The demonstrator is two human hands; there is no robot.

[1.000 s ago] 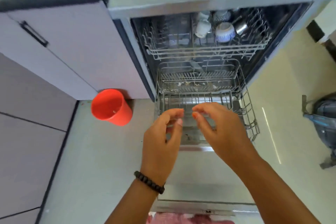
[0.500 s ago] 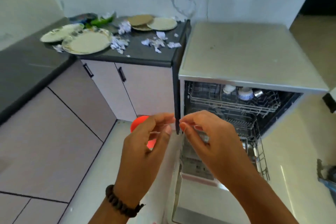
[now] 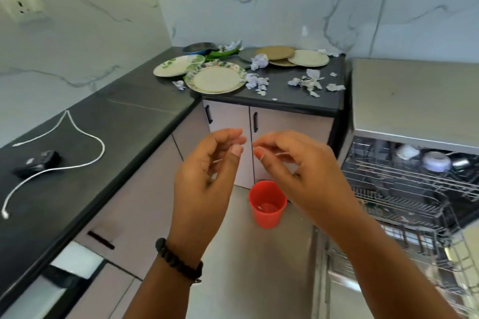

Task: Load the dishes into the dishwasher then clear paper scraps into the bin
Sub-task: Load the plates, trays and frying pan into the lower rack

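Note:
My left hand and my right hand hover side by side in mid-air, fingers curled loosely, holding nothing. On the dark counter at the back lie several plates, the nearest a floral-rimmed plate, with beige plates behind. Crumpled paper scraps are scattered among them. A red bin stands on the floor under my hands. The dishwasher at right is open, its upper rack holding cups and a white bowl.
A black device and a white cable lie on the left counter. The dishwasher's lower rack and door jut out over the floor at right. Cabinet doors with black handles face me.
The view has swung up and left from the dishwasher racks to the counter with plates and scraps. Both hands stayed together in front of me, holding nothing.

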